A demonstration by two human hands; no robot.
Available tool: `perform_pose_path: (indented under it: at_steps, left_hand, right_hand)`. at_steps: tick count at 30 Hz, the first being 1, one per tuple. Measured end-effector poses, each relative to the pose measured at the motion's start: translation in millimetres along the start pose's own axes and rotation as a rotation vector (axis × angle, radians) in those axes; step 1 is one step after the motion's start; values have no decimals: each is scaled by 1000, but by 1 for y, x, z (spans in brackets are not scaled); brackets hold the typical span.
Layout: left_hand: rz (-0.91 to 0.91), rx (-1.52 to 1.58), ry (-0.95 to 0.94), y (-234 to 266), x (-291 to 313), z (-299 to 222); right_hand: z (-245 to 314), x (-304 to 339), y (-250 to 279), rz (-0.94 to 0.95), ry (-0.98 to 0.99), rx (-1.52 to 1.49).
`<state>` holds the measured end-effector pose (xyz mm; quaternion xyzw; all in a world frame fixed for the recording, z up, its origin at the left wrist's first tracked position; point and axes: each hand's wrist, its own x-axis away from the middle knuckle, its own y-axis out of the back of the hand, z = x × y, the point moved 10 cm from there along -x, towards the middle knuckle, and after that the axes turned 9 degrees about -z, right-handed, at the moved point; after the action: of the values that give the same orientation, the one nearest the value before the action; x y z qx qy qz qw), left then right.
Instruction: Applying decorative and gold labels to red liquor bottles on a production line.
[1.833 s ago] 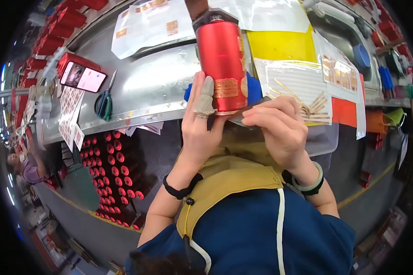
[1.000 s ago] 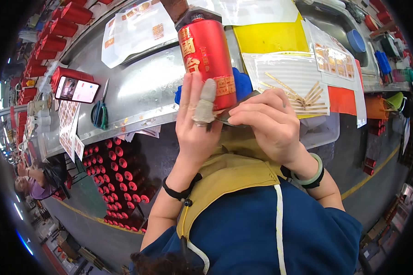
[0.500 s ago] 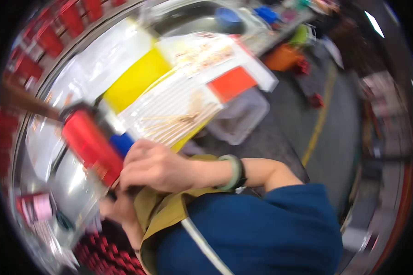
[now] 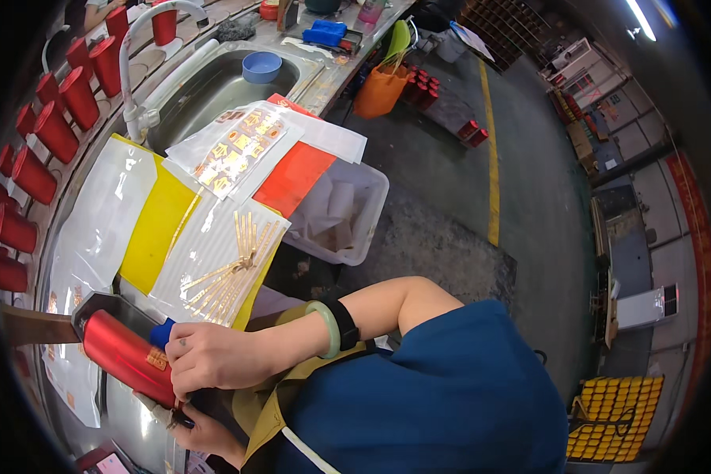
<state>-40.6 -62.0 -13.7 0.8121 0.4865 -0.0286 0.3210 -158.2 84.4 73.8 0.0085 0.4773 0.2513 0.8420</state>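
Note:
A glossy red cylinder (image 4: 122,351) with a small gold label lies tilted in front of me, its far end against a dark holder (image 4: 83,312) on a brown bar. My right hand (image 4: 213,355) bends over its near end, fingers closed and pressed together at the red surface; what they pinch is hidden. A blue piece (image 4: 162,333) shows beside those knuckles. Below, my left hand (image 4: 209,436) closes at the cylinder's near end beside a greyish piece (image 4: 154,409), its fingers partly hidden. Gold strips (image 4: 233,276) fan out on a white sheet (image 4: 205,241) beyond my right hand.
Sheets with gold lettering (image 4: 241,154) overlap a sink (image 4: 213,95) holding a blue bowl (image 4: 261,68). A yellow sheet (image 4: 158,229) lies nearby. Red tapered cylinders (image 4: 58,133) line the left. A white bin (image 4: 371,213) and an orange bag (image 4: 379,91) stand right of the counter.
The view has swung and become sharp. Both hands remain at the red cylinder's near end, and the gold label now shows more clearly.

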Motion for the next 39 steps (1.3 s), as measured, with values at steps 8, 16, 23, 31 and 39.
perform_pose_path:
  at_steps: [8, 16, 23, 31, 39]
  left_hand:
    - [-99, -68, -167, 15, -1, -19]
    - [-111, -113, -279, 6, -5, -48]
    - [-95, -178, -346, 12, -5, -42]
    - [-56, -77, -254, 12, -2, -21]
    - [-112, -3, -170, 19, -10, -25]
  right_hand:
    - [0, 0, -10, 43, -5, 4]
    - [2, -7, 3, 120, -79, 43]
    - [-4, -4, -5, 252, -122, 14]
    - [0, -10, -21, 421, -93, -5]
    - [-20, -68, -56, 265, 103, 181]
